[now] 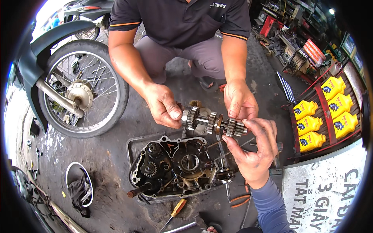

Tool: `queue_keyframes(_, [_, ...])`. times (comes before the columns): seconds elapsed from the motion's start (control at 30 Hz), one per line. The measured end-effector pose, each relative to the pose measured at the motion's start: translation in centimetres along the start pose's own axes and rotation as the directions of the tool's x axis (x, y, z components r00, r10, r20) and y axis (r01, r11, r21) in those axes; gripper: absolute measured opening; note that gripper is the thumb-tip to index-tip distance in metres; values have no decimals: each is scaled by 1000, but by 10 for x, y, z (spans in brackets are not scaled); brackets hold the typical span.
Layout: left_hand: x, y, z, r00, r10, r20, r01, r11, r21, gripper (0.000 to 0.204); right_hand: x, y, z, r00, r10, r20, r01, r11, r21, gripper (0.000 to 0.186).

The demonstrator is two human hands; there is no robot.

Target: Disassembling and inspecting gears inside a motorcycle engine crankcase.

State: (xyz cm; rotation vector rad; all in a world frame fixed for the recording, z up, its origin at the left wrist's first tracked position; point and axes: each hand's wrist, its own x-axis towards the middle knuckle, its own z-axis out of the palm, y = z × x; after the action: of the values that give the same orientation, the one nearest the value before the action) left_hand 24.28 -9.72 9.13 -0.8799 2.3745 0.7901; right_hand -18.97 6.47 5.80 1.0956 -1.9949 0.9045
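A motorcycle gearbox shaft set with toothed gears point(211, 122) is held level above an opened engine case. My right hand point(256, 149), in a blue sleeve, grips its right-end gears between thumb and fingers. Facing me, a crouching person holds the set too, with one hand point(165, 106) at its left end and the other hand point(241, 101) at its right. The oily engine case point(182, 182) lies beneath, its inner gears and round bearing hole showing. Beside the case stands a splined shaft point(225, 176). My left hand does not show; a bit of skin at the lower edge is unclear.
Near the case lies a yellow-handled screwdriver point(178, 207). To the left are a white bowl point(92, 194) with a dark rag point(79, 190) and a motorcycle wheel point(123, 93). A rack of yellow bottles point(345, 124) and a white sign board point(299, 194) stand right.
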Motion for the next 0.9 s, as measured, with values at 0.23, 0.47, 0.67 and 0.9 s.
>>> queue_keyframes(0.23, [0, -2, 2, 1000, 13, 11, -13, 1000, 17, 51, 3, -2, -8, 999, -21, 42, 23, 999, -46, 46])
queue_keyframes(0.47, [-12, -13, -15, 995, -25, 97, 19, 998, 57, 53, -61, 4, -49, 917, -270, 295, 197, 947, 255, 37])
queue_keyframes(0.67, [-33, -30, -32, 976, 216, 28, -218, 968, 124, 54, -213, 16, -88, 33, 0, 999, 23, 1000, 0, 35])
queue_keyframes(0.9, [-34, -44, -48, 959, 271, 84, -272, 962, -3, 49, -323, 59, -160, -464, 347, 815, -67, 904, -423, 44])
